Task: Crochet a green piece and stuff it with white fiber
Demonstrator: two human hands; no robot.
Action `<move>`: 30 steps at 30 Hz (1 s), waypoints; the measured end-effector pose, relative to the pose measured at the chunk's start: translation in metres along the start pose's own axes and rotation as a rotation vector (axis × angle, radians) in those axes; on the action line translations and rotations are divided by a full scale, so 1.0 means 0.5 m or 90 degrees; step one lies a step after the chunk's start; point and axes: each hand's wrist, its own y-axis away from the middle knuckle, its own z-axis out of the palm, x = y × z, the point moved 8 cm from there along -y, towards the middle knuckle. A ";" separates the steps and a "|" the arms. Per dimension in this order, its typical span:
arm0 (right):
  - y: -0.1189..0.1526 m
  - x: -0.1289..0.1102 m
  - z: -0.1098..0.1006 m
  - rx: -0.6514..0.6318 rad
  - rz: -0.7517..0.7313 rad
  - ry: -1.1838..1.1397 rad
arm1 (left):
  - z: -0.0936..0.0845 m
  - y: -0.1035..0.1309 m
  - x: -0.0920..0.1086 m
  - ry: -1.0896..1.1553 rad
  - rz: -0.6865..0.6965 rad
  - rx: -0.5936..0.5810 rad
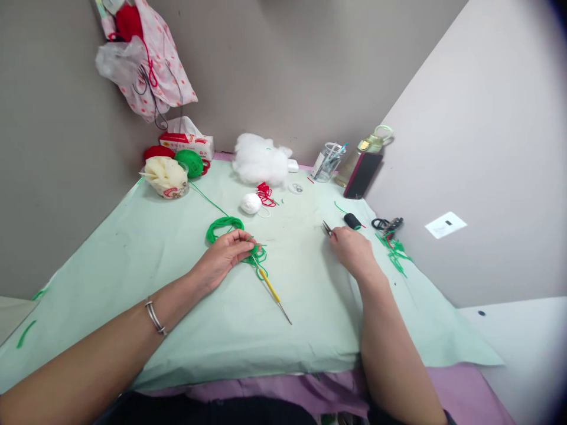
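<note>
My left hand (228, 255) pinches a small piece of green yarn (254, 250) between thumb and fingers, left of the table's middle. A yellow-handled crochet hook (270, 286) slants down to the right from that piece. Behind the hand lies a loose coil of green yarn (212, 229), its strand running back to a green ball (189, 163). On the right, my right hand (352, 251) is closed around small scissors (326, 228), whose dark tips point up and left. Just beyond it lies a black thread spool (352, 221).
White stuffing (261, 160), a white yarn ball (250, 203) and red yarn (266, 195) lie farther back. A pen cup (328, 163), a bottle and a propped phone (363, 175) stand back right. Green scraps (395, 255) lie right, a tissue box (188, 145) back left.
</note>
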 end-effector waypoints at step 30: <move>0.076 -0.202 0.071 -0.114 -0.268 -0.288 | 0.018 0.013 -0.005 0.037 0.007 -0.021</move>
